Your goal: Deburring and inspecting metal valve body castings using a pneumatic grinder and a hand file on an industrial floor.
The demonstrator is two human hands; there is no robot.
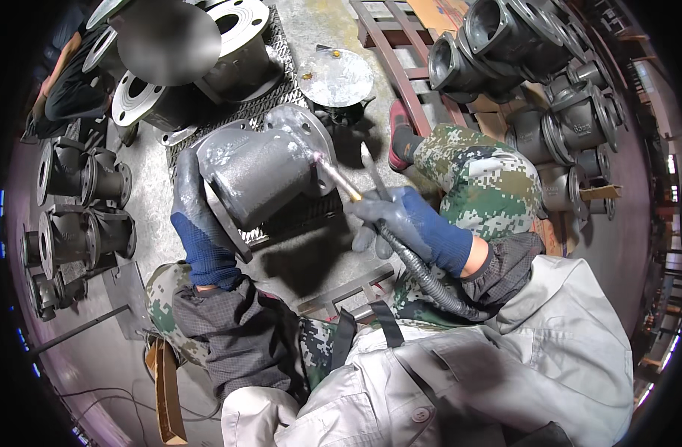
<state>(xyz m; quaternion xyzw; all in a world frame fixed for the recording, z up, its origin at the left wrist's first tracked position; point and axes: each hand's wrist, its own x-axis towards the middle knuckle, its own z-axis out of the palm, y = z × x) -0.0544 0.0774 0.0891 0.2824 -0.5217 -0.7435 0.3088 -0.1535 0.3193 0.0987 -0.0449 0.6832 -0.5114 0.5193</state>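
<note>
In front of me a grey flanged metal valve body [263, 175] lies tilted on a ribbed metal support, with pale scuffed patches on its surface. My left hand [196, 205], in a blue and grey coated glove, grips the edge of its near left flange; some fingers are hidden. My right hand [397, 223], gloved alike, is closed around a slim flexible-shaft grinder [342, 181]. The grinder's thin tip reaches the valve body beside its right flange. From the hand a corrugated sheath [434, 287] runs back under my right forearm.
More flanged castings [240, 59] stand beyond the workpiece, beside a round metal plate [337, 78]. Stacked castings [84, 194] line the left; others [572, 119] sit at right near a red-brown frame [393, 48]. A person [77, 89] is at upper left. Cables [125, 395] trail at lower left.
</note>
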